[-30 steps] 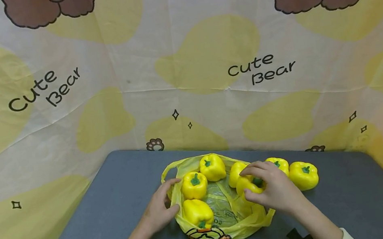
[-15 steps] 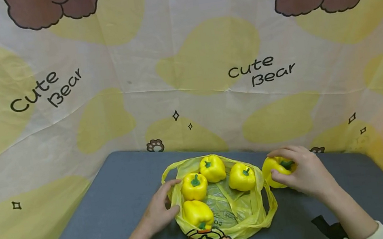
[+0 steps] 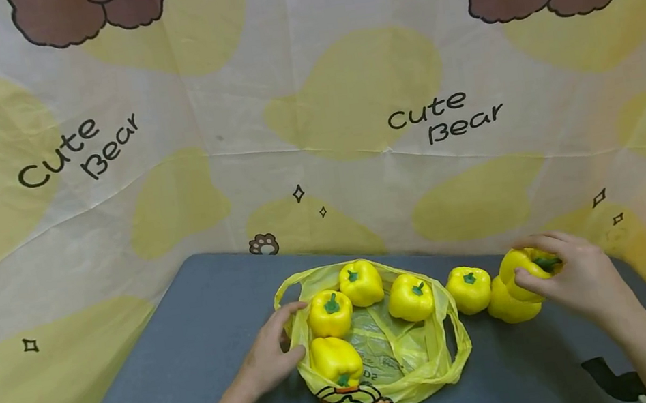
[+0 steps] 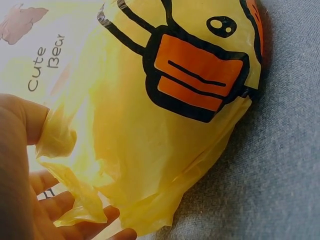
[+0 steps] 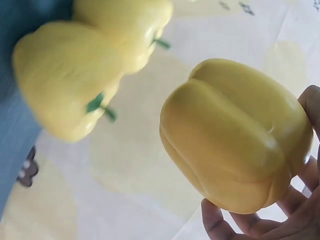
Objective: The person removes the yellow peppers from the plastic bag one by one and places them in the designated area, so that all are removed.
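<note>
A yellow plastic bag stands with its mouth spread on the table, and several yellow bell peppers with green stems sit inside. At its left rim my left hand holds the bag; in the left wrist view the bag's thin plastic lies between thumb and fingers. To the right of the bag, my right hand grips another yellow bell pepper, its stem pointing right. This pepper is raised in the right wrist view, fingertips around its lower side.
Two more peppers stand on the blue-grey table, one pepper beside the bag and another pepper partly behind the held one. A printed fabric backdrop rises behind the table. The bag's right handle loop droops outward.
My right hand has moved right, away from the bag, with the pepper in its grip, uncovering the two peppers on the table. My left hand has stayed at the bag's rim.
</note>
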Available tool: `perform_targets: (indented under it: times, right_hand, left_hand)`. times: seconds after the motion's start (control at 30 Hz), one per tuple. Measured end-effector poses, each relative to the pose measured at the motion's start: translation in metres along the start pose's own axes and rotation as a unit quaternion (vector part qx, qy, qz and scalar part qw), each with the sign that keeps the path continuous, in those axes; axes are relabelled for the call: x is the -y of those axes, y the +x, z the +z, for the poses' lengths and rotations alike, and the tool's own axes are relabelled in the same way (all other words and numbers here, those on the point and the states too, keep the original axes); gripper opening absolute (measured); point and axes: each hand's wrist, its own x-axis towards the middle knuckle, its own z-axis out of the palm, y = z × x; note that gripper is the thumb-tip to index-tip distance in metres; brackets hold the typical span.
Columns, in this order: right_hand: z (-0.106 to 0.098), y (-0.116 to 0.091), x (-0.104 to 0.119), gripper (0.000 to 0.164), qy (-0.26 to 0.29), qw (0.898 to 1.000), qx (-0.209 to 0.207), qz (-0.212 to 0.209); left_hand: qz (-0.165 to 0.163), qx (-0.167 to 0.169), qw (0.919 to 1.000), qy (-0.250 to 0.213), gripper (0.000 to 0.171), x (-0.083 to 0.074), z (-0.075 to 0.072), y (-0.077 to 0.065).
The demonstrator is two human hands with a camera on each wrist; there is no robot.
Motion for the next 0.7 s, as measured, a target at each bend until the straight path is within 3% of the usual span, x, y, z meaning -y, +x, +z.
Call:
perform_targets:
  times: [0.43,0.7]
  right_hand:
    - [-0.008,-0.009,-0.044,0.04,-0.015,0.999,0.015,0.047]
    - [-0.003,-0.017,-0.063,0.042,-0.033,0.995,0.051,0.074]
  left_hand:
    - [0.005,-0.003,1.0,0.0,0.063,-0.002,0.0,0.0]
    - [-0.006,0.002,1.0,0.002,0.064,-0.002,0.0,-0.001]
